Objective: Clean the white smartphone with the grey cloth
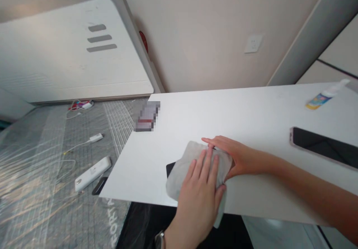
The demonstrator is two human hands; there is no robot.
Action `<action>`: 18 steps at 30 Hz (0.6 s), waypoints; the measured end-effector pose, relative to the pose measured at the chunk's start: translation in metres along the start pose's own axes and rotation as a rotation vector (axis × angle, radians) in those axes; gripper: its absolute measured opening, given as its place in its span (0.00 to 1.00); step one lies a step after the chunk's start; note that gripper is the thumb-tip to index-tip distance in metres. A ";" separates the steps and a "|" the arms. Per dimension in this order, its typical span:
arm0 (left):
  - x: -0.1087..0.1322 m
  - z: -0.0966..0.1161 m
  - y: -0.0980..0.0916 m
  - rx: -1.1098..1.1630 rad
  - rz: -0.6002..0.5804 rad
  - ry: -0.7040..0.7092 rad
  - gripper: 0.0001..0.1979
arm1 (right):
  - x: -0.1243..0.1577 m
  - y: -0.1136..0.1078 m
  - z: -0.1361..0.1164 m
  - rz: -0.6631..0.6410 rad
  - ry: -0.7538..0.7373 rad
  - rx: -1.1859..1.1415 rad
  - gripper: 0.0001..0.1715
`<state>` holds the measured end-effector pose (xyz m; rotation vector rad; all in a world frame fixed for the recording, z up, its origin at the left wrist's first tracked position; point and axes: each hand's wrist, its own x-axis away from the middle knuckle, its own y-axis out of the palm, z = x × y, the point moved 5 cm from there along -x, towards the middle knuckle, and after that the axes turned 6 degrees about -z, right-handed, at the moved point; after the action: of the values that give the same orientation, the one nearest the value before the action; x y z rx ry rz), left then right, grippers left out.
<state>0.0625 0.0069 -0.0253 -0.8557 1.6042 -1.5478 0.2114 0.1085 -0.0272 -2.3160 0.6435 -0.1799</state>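
Note:
A pale grey cloth (180,178) is spread over a dark flat object (169,168) on the white table, near its front edge. Only a black rounded corner of that object clearly shows at the left, so its kind is hidden. My left hand (200,193) lies flat on the cloth, fingers stretched and slightly apart, with a watch at the wrist. At the right end of the covered object, my right hand (232,153) curves around it, thumb on the near side and fingers on the far side. Part of the cloth hangs below my left thumb.
On the white table (251,118) a phone (324,144) and a spray bottle (320,99) lie to the right; a pixelated item (147,116) is at the left edge. Left of the table, a white power bank (93,172) and a cabled adapter (96,137) rest on a plastic-covered surface.

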 end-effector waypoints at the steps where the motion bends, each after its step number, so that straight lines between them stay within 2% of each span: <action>1: -0.009 0.009 0.000 0.041 -0.003 0.043 0.33 | 0.001 0.000 0.000 0.001 0.015 0.005 0.65; 4: -0.016 0.011 -0.003 0.093 -0.007 0.084 0.32 | 0.003 0.000 0.001 -0.006 0.057 0.006 0.65; 9: 0.026 -0.030 -0.007 -0.117 0.026 0.003 0.41 | 0.006 0.004 0.009 -0.057 0.132 0.004 0.65; 12: 0.039 -0.045 -0.005 -0.246 0.108 -0.057 0.39 | 0.010 0.011 0.013 -0.051 0.118 0.026 0.66; 15: 0.034 -0.045 0.008 -0.230 0.193 -0.024 0.36 | 0.015 0.016 0.014 -0.027 0.113 0.055 0.65; 18: 0.008 -0.045 0.026 -0.113 0.259 0.082 0.32 | 0.006 0.013 0.015 0.017 0.101 0.076 0.59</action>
<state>0.0202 0.0239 -0.0515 -0.6208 1.7983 -1.3347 0.2157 0.1069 -0.0474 -2.2389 0.6941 -0.3094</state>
